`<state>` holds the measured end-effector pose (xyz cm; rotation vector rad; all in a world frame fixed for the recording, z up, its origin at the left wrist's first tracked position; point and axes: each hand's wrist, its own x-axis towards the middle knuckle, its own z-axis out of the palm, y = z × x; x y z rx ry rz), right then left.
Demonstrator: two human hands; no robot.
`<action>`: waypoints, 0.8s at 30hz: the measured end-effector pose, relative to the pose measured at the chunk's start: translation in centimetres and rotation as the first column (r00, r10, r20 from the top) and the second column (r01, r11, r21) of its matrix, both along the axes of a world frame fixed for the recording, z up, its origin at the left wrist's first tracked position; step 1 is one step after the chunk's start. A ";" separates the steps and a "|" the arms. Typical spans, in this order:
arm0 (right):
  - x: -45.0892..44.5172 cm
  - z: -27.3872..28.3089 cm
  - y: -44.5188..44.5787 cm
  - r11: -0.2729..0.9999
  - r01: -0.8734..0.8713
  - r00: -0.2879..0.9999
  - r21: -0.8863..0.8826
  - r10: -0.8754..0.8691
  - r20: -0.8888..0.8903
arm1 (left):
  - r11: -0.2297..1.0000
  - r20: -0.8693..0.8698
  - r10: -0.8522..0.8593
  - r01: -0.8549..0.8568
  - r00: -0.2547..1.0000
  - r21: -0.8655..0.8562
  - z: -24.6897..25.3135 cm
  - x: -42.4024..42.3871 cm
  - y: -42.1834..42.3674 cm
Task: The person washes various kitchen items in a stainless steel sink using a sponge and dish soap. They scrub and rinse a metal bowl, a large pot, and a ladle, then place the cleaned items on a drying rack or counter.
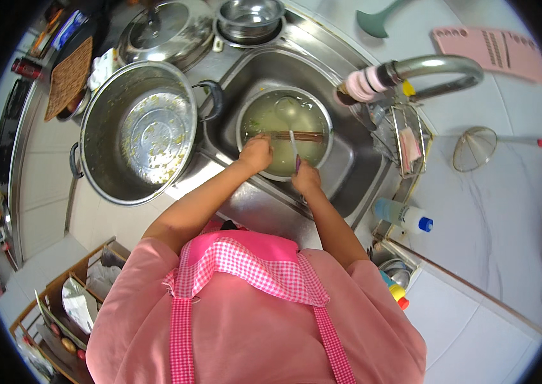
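A round metal basin [329, 139] holding cloudy, greenish water stands in the sink [343, 177]. My left hand [256, 152] is at its left rim, closed on the ends of a bundle of brown chopsticks [302, 136] that lie across the water. At the near right rim, my right hand [306, 176] grips the purple part of a ladle's handle. The bowl of the ladle [288, 109] sits in the water towards the far side. Bits of green float nearby.
Left of the sink stands a big two-handled pot [139, 120] with yellowish food scraps inside. A glass lid [165, 29] and stacked metal bowls [250, 19] are behind. The faucet [434, 67] arches in from the right, near a wire caddy [407, 144] and bottle [403, 215].
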<state>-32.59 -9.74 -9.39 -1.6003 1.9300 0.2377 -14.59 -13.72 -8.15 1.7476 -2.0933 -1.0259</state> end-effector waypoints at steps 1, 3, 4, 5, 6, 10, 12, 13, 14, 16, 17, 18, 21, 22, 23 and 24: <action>0.2 0.9 -0.3 1.000 0.026 0.999 -0.003 -0.026 0.028 | 0.999 0.131 -0.041 0.041 0.990 -0.003 -1.1 -0.8 -0.9; 0.2 1.9 -0.5 0.997 0.074 0.994 -0.005 -0.073 0.084 | 0.993 0.384 -0.109 0.117 0.917 0.001 -3.5 -2.0 -2.4; -0.3 2.2 -0.3 0.993 0.048 0.989 -0.108 -0.032 0.143 | 0.986 0.419 -0.161 0.129 0.894 0.105 -4.3 -2.2 -3.4; -0.6 2.5 0.0 0.991 0.044 0.996 -0.124 -0.034 0.081 | 0.979 0.414 -0.190 0.142 0.890 0.145 -5.2 -2.3 -4.0; -0.6 3.4 0.3 0.990 0.031 0.999 -0.140 -0.029 0.016 | 0.972 0.407 -0.211 0.147 0.889 0.184 -5.9 -2.4 -4.6; -2.5 4.5 1.3 0.978 0.009 0.990 -0.209 -0.038 -0.134 | 0.886 0.304 -0.344 0.200 0.888 0.418 -5.2 -4.3 -5.0; -3.3 4.6 1.3 0.983 0.013 0.989 -0.185 -0.040 -0.143 | 0.861 0.208 -0.379 0.262 0.902 0.435 -6.0 -4.3 -3.8; -3.7 4.4 1.0 0.990 0.010 0.992 -0.142 -0.028 -0.124 | 0.839 0.191 -0.412 0.290 0.891 0.461 -7.8 -4.5 -3.5; -4.0 4.2 0.6 0.995 0.005 0.995 -0.104 -0.016 -0.101 | 0.818 0.179 -0.442 0.313 0.879 0.483 -9.3 -4.5 -3.7; -4.8 3.1 0.3 0.996 0.053 0.996 -0.065 -0.058 -0.072 | 0.729 0.075 -0.400 0.267 0.914 0.630 -8.4 -4.2 -4.8; -5.1 2.6 0.3 0.996 0.071 0.996 -0.044 -0.074 -0.059 | 0.641 -0.009 -0.295 0.205 0.955 0.740 -7.9 -4.0 -5.5; -5.1 2.2 0.4 0.995 0.097 0.993 -0.031 -0.098 -0.062 | 0.526 -0.066 -0.181 0.153 0.981 0.836 -6.4 -3.5 -5.9; -4.6 0.2 0.8 0.990 0.045 0.991 -0.135 -0.061 -0.116 | 0.377 -0.061 0.181 -0.012 0.982 0.926 -3.2 -1.0 -6.1; -4.2 -0.9 1.1 0.963 -0.066 0.985 -0.262 0.020 -0.172 | 0.454 -0.035 0.113 -0.020 0.993 0.891 -4.4 -0.2 -5.5; -3.9 -2.0 1.3 0.909 -0.178 0.968 -0.378 0.091 -0.235 | 0.661 0.005 -0.098 0.062 0.995 0.747 -5.5 0.8 -5.1; -3.0 -1.5 1.0 0.861 -0.249 0.963 -0.444 0.172 -0.207 | 0.797 0.101 -0.303 0.194 0.948 0.572 -5.0 1.5 -4.4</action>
